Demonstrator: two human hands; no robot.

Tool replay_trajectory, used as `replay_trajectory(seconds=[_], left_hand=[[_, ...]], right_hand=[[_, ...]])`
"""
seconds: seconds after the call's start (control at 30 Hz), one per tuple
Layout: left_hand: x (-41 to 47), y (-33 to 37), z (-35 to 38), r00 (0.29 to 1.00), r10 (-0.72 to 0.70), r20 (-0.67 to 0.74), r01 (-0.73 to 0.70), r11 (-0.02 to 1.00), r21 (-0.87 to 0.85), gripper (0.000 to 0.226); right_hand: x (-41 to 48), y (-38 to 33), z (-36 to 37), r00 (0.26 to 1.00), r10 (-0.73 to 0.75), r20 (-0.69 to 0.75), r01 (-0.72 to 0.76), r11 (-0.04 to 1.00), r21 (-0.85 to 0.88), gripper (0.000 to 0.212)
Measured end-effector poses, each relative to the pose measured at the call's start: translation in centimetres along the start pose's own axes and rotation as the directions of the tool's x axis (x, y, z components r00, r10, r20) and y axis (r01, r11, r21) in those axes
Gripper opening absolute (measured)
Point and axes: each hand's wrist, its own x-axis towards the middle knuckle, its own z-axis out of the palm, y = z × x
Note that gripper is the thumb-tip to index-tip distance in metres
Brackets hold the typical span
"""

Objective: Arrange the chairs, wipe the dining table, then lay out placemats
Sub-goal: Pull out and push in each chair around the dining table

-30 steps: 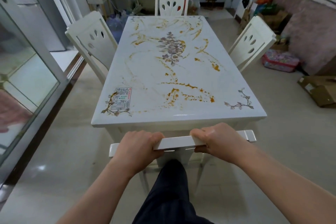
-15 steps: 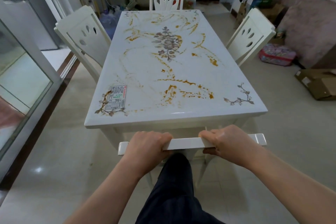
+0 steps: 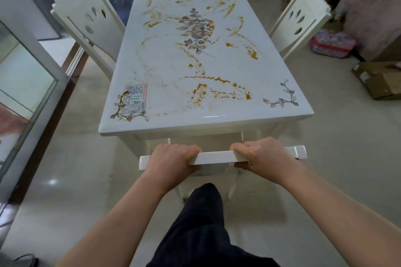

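Your left hand (image 3: pixel 173 159) and right hand (image 3: pixel 263 157) each curl round the white chair's top rail (image 3: pixel 217 156) at the dining table's (image 3: pixel 206 124) six o'clock; rigid, glossy, likely slick; hold wide for steering.

So both bare forearms were stretched forward and angled a bit inward from the bottom corners, wrists pretty much straight, backs of the hands facing up. The left hand (image 3: pixel 173 162) and the right hand (image 3: pixel 265 156) were each wrapped around the top rail of the chair (image 3: pixel 217 156), fingers curled over its far edge, with the right thumb tucked under the near edge and the left thumb hidden. The hands sat apart with a stretch of rail showing between them, and one leg (image 3: pixel 201 223) in dark trousers poked forward between the arms.
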Motion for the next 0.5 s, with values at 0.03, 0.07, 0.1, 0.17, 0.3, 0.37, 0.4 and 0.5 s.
replay_trajectory(seconds=[0.03,0.07,0.1,0.17,0.3,0.37,0.4,0.5], left_hand=[[0.01,-0.04,0.04,1.000,-0.003,-0.002,0.003,1.000,-0.009,0.027],[0.06,-0.09,0.04,1.000,-0.008,-0.004,0.007,1.000,-0.020,0.027],[0.12,-0.18,0.08,1.000,-0.012,-0.003,0.012,0.999,-0.029,0.028],[0.24,-0.45,0.21,1.000,-0.019,-0.006,0.019,0.999,-0.036,0.029],[0.47,-0.97,0.35,1.000,-0.016,-0.010,0.016,0.998,-0.059,0.028],[0.46,-0.89,0.39,1.000,-0.015,-0.011,0.014,0.997,-0.074,0.025],[0.48,-0.84,0.39,1.000,-0.014,-0.016,0.012,0.997,-0.075,0.023],[0.55,-0.75,0.32,0.998,0.002,-0.065,-0.005,0.999,-0.037,0.019]], right_hand=[[-0.02,-0.04,0.00,1.000,0.004,-0.002,-0.004,1.000,0.005,0.036],[-0.02,-0.04,0.01,1.000,0.005,-0.003,-0.005,1.000,0.009,0.036],[0.02,-0.08,0.02,1.000,0.007,-0.005,-0.007,1.000,0.013,0.036],[0.25,-0.19,0.00,1.000,0.016,0.000,-0.016,1.000,0.008,0.036],[0.67,-0.31,-0.01,1.000,0.025,0.012,-0.025,1.000,0.014,0.036],[0.71,-0.20,-0.15,1.000,0.017,0.020,-0.018,1.000,0.017,0.035],[0.75,-0.12,-0.19,1.000,0.013,0.028,-0.013,1.000,0.015,0.035],[0.84,-0.08,-0.28,1.000,0.005,0.028,-0.005,1.000,0.015,0.035]])
